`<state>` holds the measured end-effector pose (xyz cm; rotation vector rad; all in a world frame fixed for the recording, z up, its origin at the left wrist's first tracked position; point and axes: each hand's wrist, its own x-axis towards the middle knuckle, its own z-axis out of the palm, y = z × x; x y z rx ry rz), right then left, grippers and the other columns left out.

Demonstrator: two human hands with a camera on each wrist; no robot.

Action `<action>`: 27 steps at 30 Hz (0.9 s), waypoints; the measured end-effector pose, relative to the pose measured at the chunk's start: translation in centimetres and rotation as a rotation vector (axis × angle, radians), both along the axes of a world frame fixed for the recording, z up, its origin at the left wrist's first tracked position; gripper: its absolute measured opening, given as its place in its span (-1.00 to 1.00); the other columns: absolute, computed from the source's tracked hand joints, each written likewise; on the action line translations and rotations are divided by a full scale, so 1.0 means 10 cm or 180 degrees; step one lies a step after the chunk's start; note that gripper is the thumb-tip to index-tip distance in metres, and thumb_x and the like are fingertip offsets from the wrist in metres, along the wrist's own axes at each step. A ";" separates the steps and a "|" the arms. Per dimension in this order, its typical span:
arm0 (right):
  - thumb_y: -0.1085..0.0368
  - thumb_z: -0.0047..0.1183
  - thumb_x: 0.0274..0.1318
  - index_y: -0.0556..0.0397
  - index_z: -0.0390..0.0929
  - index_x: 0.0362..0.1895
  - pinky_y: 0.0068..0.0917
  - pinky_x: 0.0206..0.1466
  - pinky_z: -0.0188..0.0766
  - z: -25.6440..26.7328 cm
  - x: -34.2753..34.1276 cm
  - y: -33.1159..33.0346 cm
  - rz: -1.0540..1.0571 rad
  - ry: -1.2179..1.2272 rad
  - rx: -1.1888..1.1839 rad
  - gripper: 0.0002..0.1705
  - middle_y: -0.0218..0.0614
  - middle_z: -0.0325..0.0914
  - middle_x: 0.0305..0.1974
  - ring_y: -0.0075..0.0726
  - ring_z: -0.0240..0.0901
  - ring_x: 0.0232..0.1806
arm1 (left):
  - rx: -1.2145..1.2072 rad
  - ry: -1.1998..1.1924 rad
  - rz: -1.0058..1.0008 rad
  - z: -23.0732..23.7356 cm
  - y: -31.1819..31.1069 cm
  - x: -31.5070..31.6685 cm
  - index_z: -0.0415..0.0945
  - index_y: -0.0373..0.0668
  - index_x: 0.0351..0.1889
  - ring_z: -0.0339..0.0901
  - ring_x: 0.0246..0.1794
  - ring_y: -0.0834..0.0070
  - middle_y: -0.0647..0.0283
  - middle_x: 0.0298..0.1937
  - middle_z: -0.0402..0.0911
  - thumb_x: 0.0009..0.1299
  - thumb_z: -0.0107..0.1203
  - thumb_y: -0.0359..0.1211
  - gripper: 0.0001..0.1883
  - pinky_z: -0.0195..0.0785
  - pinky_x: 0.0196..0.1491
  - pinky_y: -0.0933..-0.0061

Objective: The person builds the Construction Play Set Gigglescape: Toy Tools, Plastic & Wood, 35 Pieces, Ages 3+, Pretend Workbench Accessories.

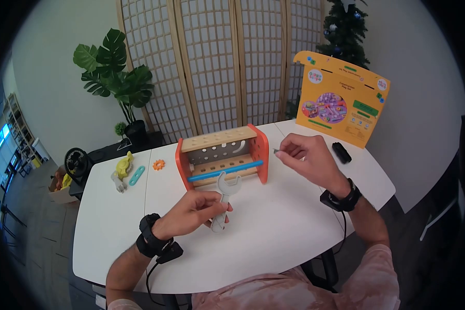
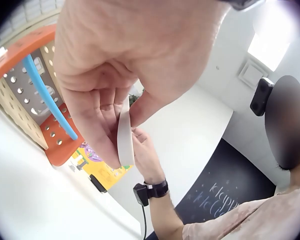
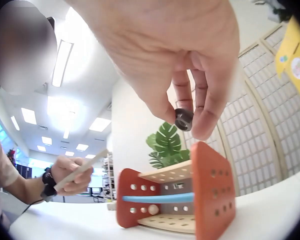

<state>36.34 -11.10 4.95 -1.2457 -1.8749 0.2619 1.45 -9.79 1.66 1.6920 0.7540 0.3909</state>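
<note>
My left hand [image 1: 191, 213] grips a pale grey toy wrench [image 1: 224, 198] by its handle, its open end pointing up and away from me. Between thumb and fingertips, my right hand [image 1: 311, 159] pinches a small dark round piece [image 3: 183, 120], raised to the right of the toy workbench [image 1: 219, 137]. That workbench has orange end panels [image 3: 216, 192] with holes, pale wooden shelves and a grey perforated back. A blue bar [image 1: 226, 171] spans its front from one end panel to the other. In the head view, the wrench's head overlaps the workbench's lower front edge.
On the white table [image 1: 274, 237], an orange gear [image 1: 159, 165], a teal strip [image 1: 137, 175], a yellow piece [image 1: 124, 165] and a grey piece [image 1: 118, 182] lie left. A yellow box [image 1: 341, 98] stands at the back right, near a black case [image 1: 341, 153].
</note>
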 end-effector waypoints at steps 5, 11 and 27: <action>0.32 0.37 0.31 0.15 0.71 -0.12 -0.37 -0.14 0.70 0.03 -0.45 -0.20 0.0491 -0.0257 0.0649 -0.82 -0.22 0.78 -0.30 -0.24 0.79 -0.28 | -0.0013 0.0037 -0.0063 0.02 -0.06 0.06 0.69 -0.22 0.20 0.78 -0.12 0.66 0.30 -0.12 0.85 0.78 0.08 -0.21 -0.69 0.62 -0.15 0.58; 0.29 0.49 0.20 0.05 0.80 -0.07 -0.28 0.02 0.72 -0.08 -0.68 -0.23 0.0736 -0.1202 0.1520 -0.76 -0.20 0.83 0.00 -0.13 0.80 -0.05 | -0.0097 -0.0028 -0.0155 0.04 -0.10 0.08 0.69 -0.22 0.25 0.75 -0.13 0.71 0.34 -0.10 0.84 0.77 0.11 -0.21 -0.68 0.64 -0.14 0.60; 0.16 0.40 0.34 0.06 0.68 0.22 -0.18 0.05 0.71 0.09 -0.66 -0.22 0.0662 -0.0755 0.1054 -0.54 -0.11 0.80 0.05 -0.01 0.79 0.02 | -0.0179 -0.0043 -0.0205 -0.01 -0.07 0.09 0.65 -0.21 0.28 0.77 -0.07 0.66 0.32 -0.06 0.84 0.79 0.06 -0.21 -0.68 0.65 -0.10 0.57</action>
